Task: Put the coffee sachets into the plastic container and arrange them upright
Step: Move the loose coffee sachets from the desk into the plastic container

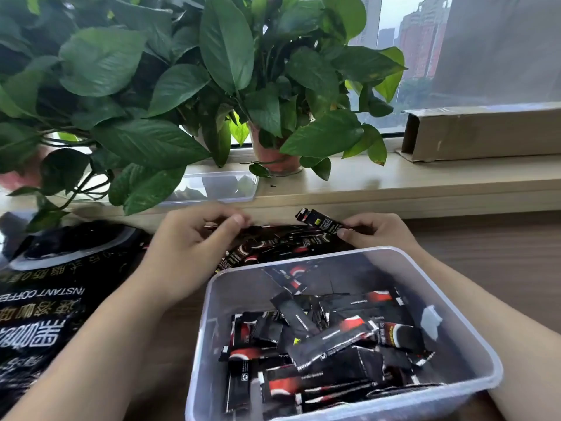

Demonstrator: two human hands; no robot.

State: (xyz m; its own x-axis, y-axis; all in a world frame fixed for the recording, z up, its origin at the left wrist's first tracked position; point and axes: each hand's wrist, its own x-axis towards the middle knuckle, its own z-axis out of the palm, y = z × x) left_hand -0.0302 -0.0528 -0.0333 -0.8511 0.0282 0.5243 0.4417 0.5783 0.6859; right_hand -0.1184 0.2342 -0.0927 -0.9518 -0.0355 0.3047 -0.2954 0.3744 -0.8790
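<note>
Pinching sachets (321, 223) in left hand (188, 244) and right hand (376, 232), we risk them landing flat on the container's (303, 260) jumble.

Leafy potted plants (226, 47), cardboard box (485, 135) — both on windowsill (394, 180)

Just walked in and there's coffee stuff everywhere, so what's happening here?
A person is filling a clear plastic container with coffee sachets. The right hand pinches one sachet over a loose pile on the table behind the container. The left hand pinches another sachet at the pile's edge. The sachets in the container lie jumbled, not upright. A large black instant coffee bag lies to the left.
</note>
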